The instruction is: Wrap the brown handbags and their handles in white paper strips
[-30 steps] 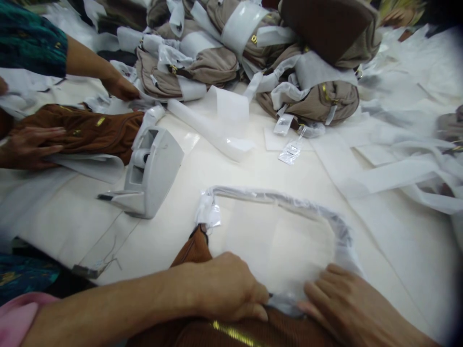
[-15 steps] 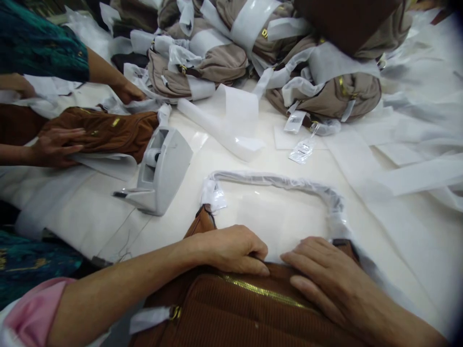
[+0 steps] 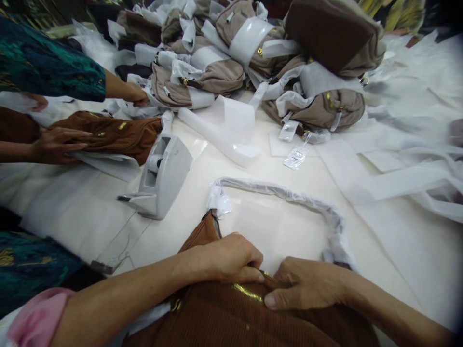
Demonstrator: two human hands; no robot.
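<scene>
A brown corduroy handbag (image 3: 217, 323) lies at the near edge of the table with its top side facing away. My left hand (image 3: 231, 258) is closed on the bag's top edge, fingers curled and thumb against the fabric. Close to its right, my right hand (image 3: 307, 284) pinches the same edge, thumb on the front and fingers curled behind. Between them shows part of a gold zipper (image 3: 248, 292). Beyond the hands, the bag's strap (image 3: 275, 189), wrapped in white film, arches over the table. A white-covered zipper pull partly shows under my left forearm.
A grey tape dispenser (image 3: 170, 173) stands left of the strap. Farther left, a co-worker's hand (image 3: 60, 144) rests on another brown bag (image 3: 119, 135). Taupe bags (image 3: 206, 79) with white wrapping are piled at the back. Loose white sheets (image 3: 405, 188) lie at the right.
My right hand has moved left along the bag's edge and curled from outstretched into a pinch. The top edge is bunched, and less of the zipper shows. My left hand keeps its grip.
</scene>
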